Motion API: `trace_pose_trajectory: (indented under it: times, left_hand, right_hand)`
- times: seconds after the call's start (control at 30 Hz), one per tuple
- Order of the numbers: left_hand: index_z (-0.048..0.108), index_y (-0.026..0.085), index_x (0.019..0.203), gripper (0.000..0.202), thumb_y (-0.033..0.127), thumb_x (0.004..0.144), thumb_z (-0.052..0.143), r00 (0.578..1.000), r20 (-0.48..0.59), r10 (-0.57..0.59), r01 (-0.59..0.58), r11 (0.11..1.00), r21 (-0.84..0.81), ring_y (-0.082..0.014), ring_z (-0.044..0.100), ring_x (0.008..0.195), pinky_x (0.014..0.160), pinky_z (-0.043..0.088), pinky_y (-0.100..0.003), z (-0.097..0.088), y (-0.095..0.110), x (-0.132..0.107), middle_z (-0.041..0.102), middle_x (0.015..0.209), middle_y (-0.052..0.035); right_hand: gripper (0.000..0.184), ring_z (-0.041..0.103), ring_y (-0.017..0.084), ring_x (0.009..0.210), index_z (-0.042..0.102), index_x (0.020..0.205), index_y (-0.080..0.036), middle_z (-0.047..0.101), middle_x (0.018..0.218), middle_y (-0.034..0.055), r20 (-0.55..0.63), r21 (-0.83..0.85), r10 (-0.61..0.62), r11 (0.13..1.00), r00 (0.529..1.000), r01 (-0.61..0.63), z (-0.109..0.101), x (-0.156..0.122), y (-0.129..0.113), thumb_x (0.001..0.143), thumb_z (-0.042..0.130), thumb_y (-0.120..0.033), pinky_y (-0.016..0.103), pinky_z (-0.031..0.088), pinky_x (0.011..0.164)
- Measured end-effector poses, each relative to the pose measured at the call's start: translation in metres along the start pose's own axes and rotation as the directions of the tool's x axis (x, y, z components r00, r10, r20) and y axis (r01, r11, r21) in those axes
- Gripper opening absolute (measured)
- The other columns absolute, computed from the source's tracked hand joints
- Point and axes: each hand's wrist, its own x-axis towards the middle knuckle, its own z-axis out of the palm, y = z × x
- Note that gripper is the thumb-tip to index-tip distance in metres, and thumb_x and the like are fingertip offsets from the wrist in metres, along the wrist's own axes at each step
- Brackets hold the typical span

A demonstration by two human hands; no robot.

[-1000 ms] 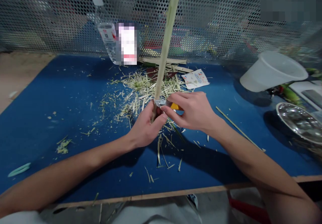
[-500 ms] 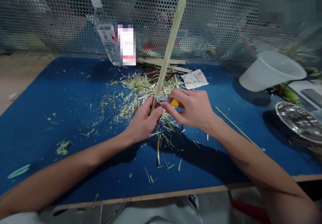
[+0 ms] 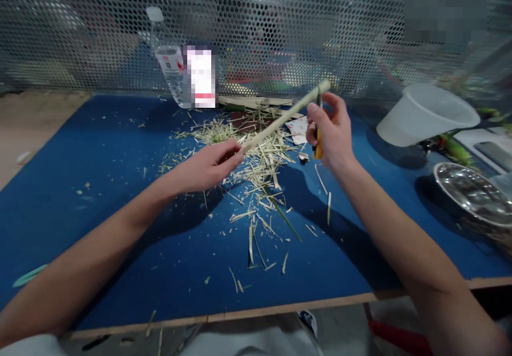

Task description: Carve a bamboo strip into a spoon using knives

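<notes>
Pale stick (image 3: 280, 124) held aslant above a heap of shavings (image 3: 266, 161).
The left hand (image 3: 208, 166) pinches the stick's lower end; the right hand (image 3: 335, 132) is wrapped around a yellow-handled cutter (image 3: 318, 149) beside its upper end, blade contact not determinable. The heap lies on the blue tabletop (image 3: 132, 276); beyond it, leftward, a bottle (image 3: 170, 60); to its right, a white tub (image 3: 420, 118).

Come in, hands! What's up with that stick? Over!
Left hand gripping stick, near end. Right hand holding yellow cutter by stick's far end. Stick aslant, whole length off table. Shavings beneath.
</notes>
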Motion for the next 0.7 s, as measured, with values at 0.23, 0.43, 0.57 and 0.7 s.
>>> trace_pose_trajectory:
  times: [0.23, 0.43, 0.57, 0.7]
  left_hand:
    - [0.055, 0.02, 0.079, 0.029, 0.044, 0.093, 0.046, 0.989, 0.137, -0.054, 0.018, 0.968, 0.249, -0.0117, 0.045, 0.051, 0.05, 0.03, -0.025, -0.028, -0.005, 0.001, 0.055, 0.064, -0.0013]
    - [0.055, 0.02, 0.069, 0.028, 0.042, 0.086, 0.057, 0.998, 0.011, -0.066, 0.058, 0.939, 0.339, -0.0123, 0.042, 0.048, 0.049, 0.023, -0.026, -0.038, -0.024, 0.004, 0.053, 0.056, -0.0009]
    - [0.056, 0.02, 0.069, 0.031, 0.046, 0.085, 0.058, 0.997, -0.03, -0.073, 0.079, 0.928, 0.363, -0.0122, 0.041, 0.048, 0.05, 0.021, -0.026, -0.037, -0.025, 0.004, 0.054, 0.057, -0.0009]
    - [0.056, 0.02, 0.067, 0.033, 0.047, 0.085, 0.057, 0.997, -0.028, -0.07, 0.075, 0.929, 0.363, -0.0122, 0.041, 0.049, 0.051, 0.022, -0.026, -0.033, -0.019, 0.004, 0.053, 0.057, -0.001]
  right_hand:
    - [0.035, 0.035, 0.005, 0.041, 0.055, 0.09, -0.027, 0.048, 0.069, -0.0046, -0.017, 0.223, 0.138, 0.966, 0.99, -0.131, -0.004, 0.006, 0.004, 0.081, 0.06, -0.06, 0.025, 0.024, 0.037]
    - [0.034, 0.035, 0.006, 0.041, 0.048, 0.087, -0.026, 0.054, 0.071, -0.0041, 0.026, 0.204, 0.155, 0.966, 0.988, -0.157, 0.0, 0.004, 0.0, 0.084, 0.054, -0.06, 0.027, 0.025, 0.039]
    - [0.035, 0.034, 0.007, 0.04, 0.047, 0.084, -0.026, 0.057, 0.071, -0.0045, 0.081, 0.223, 0.183, 0.955, 0.98, -0.197, 0.003, -0.001, -0.006, 0.084, 0.053, -0.06, 0.028, 0.025, 0.039]
    - [0.032, 0.035, 0.006, 0.039, 0.049, 0.081, -0.025, 0.061, 0.07, -0.0037, 0.179, 0.28, 0.233, 0.919, 0.956, -0.276, 0.01, -0.009, -0.017, 0.082, 0.06, -0.054, 0.028, 0.025, 0.039]
